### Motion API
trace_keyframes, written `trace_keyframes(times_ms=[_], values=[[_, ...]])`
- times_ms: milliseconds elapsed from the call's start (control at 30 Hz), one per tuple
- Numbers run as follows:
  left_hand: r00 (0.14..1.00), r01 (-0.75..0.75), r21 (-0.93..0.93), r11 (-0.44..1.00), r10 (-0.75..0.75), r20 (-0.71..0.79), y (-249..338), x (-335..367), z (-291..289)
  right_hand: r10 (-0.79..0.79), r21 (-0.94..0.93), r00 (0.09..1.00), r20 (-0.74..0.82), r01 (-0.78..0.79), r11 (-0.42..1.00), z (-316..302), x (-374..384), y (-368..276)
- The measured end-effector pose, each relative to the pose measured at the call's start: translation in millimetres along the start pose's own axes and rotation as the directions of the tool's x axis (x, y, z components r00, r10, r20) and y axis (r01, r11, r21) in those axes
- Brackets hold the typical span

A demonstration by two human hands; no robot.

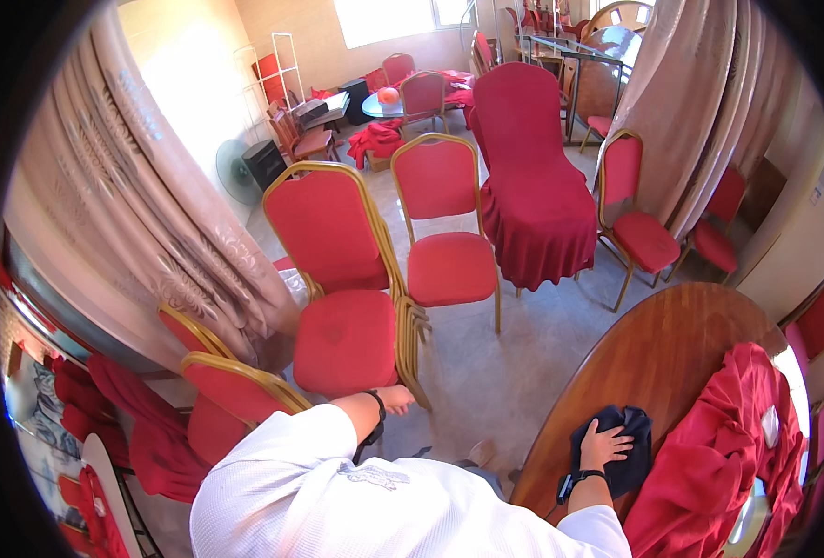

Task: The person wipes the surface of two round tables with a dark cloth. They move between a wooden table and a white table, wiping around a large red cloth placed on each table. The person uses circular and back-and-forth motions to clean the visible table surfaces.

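Observation:
My right hand (605,445) lies on a dark blue cloth (633,437), fingers curled over it, pressing it onto the round wooden table (658,358) at the lower right. My left hand (397,400) reaches out to the front corner of a stack of red padded chairs with gold frames (347,339), right by the stack's legs. Its fingers look curled, but I cannot see whether they grip the frame. Both wrists carry dark bands, and my white shirt fills the lower edge.
A heap of red fabric (723,446) lies on the table beside the cloth. More red chairs (449,265) stand ahead, one under a red cover (535,200). Beige curtains (165,237) hang left and right. A fan (237,172) and a glass table (384,102) stand farther back.

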State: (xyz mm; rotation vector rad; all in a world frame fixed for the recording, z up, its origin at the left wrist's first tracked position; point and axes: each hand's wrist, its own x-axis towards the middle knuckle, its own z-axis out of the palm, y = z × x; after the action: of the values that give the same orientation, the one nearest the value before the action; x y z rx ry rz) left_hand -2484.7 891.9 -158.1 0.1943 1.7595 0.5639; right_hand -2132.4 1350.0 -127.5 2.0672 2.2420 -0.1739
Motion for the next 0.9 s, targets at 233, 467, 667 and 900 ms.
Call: trace_keyframes(times_ms=[233, 467, 667, 900], values=[[0.987, 0.116, 0.169, 0.979, -0.095, -0.130, 105, 19, -16, -0.025, -0.015, 0.997, -0.070, 0.024, 1.000, -3, 89, -5], [0.990, 0.064, 0.183, 0.981, -0.039, -0.138, 152, 48, -27, 0.014, 0.006, 1.000, -0.020, -0.014, 1.000, -8, 141, -9], [0.993, 0.079, 0.062, 0.995, -0.073, -0.094, 155, 61, -48, 0.028, -0.008, 0.998, 0.053, -0.028, 1.000, -6, 157, -8], [0.997, 0.075, 0.035, 0.997, -0.075, -0.021, 158, 105, -80, 0.073, -0.014, 0.987, 0.144, -0.072, 0.997, -8, 157, -3]])
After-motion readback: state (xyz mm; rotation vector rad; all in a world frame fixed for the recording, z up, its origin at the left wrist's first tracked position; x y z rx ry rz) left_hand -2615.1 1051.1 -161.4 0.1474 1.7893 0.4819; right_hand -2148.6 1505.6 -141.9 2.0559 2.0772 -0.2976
